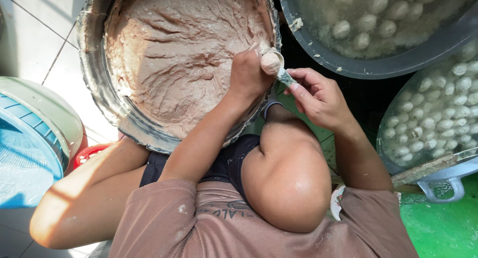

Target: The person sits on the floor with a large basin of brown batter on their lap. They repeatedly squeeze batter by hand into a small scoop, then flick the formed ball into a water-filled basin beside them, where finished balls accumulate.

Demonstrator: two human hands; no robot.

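A large metal basin [94, 64] holds thick brownish-grey paste [174, 59]. My left hand [246, 74] is at the basin's right rim, fist closed on paste, and a round lump of paste [270, 62] bulges out of the top of the fist. My right hand [318, 96] grips a small metal spoon [283, 75] by the handle. The spoon's bowl sits right under the lump, touching it. My bent knee [289, 178] is below both hands.
A dark basin [348, 64] of cloudy water with pale balls stands at the top right. A metal pot [443, 186] with a handle, at the right, holds several more balls. At the left are a blue mesh basket [25, 153] and a red object [89, 153].
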